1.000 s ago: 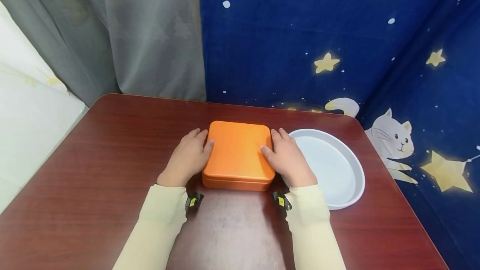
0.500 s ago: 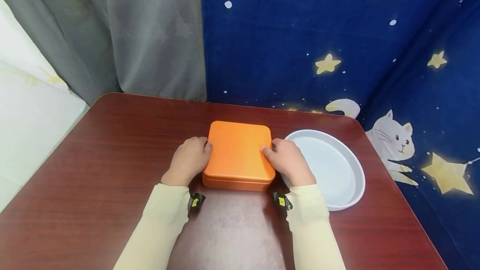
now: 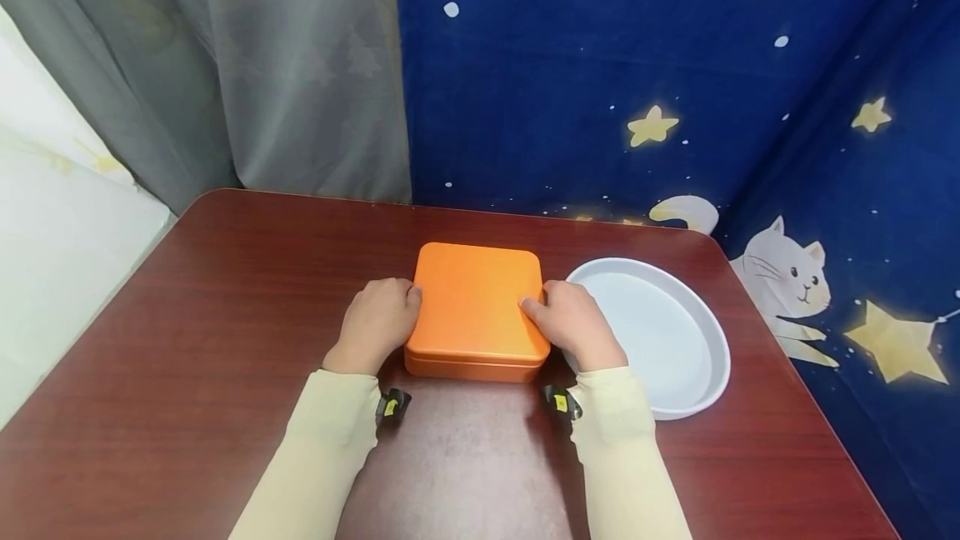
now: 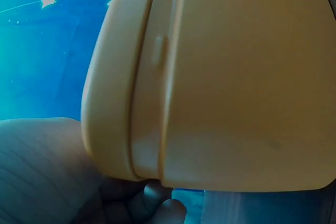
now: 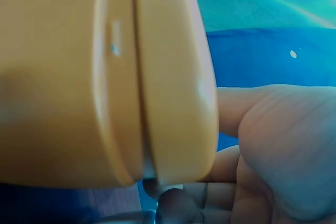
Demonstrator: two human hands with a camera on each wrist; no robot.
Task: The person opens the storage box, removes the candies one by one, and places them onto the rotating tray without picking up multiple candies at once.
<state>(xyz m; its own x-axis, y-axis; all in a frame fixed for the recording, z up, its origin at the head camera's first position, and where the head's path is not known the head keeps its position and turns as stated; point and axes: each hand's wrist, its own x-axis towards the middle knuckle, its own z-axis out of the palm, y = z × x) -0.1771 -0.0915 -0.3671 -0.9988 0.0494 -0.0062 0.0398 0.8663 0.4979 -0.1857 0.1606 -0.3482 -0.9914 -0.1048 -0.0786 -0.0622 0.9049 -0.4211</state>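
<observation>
In the head view a square orange tin box (image 3: 477, 302) with a lid lies on the table in front of me. My left hand (image 3: 375, 319) grips its left side, thumb along the top edge and fingers bent down against the side. On the opposite side my right hand (image 3: 579, 321) holds it likewise, the thumb over the lid's edge. Both wrist views show a seam between the lid (image 5: 176, 87) and the body (image 4: 247, 93). Curled fingertips sit by this seam at the far corners. In the right wrist view the seam widens slightly near those fingers.
A round white tray (image 3: 667, 340) stands just right of the box, partly behind my right hand. The reddish-brown table (image 3: 225, 315) ends at a grey curtain (image 3: 307, 65) and a blue star-patterned curtain (image 3: 540, 82) at the back.
A second ago the fingers of both hands stretched forward along the box's sides. They have since drawn back and curled in against it. The box has stayed in place.
</observation>
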